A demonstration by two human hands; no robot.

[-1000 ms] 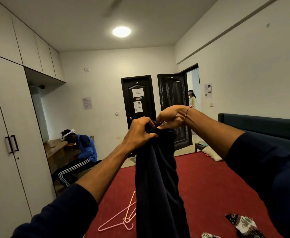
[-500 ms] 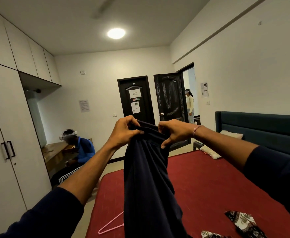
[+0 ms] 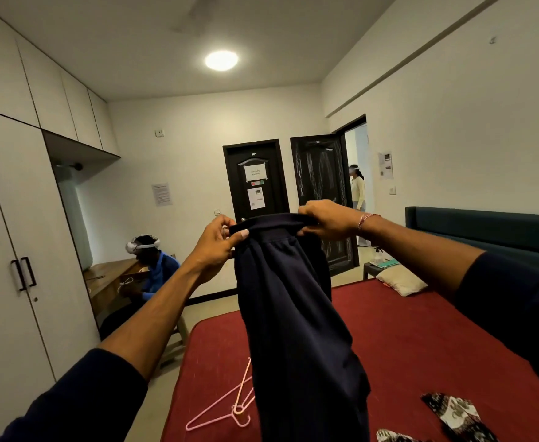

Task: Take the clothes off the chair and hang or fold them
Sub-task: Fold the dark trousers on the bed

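The left hand (image 3: pixel 214 247) and right hand (image 3: pixel 328 218) each pinch one end of the waistband of a pair of dark navy fabric trousers (image 3: pixel 290 314), holding it up so the legs hang above a red-covered bed (image 3: pixel 421 339). On the bed lie pale pink wire hangers (image 3: pixel 226 406) and a black-and-white patterned cloth (image 3: pixel 456 413). Farther off, a person in blue (image 3: pixel 156 275) sits at a wooden desk (image 3: pixel 108 275), and two dark doors (image 3: pixel 257 180) stand in the far wall.

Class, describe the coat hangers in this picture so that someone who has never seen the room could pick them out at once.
Start at the bed with the red cover that fills the lower right of the room. Near its left edge, just left of the dark trousers held up by both hands, lie the hangers. They are the only thin pink wire outlines on the bed; the patterned cloth lies further right.
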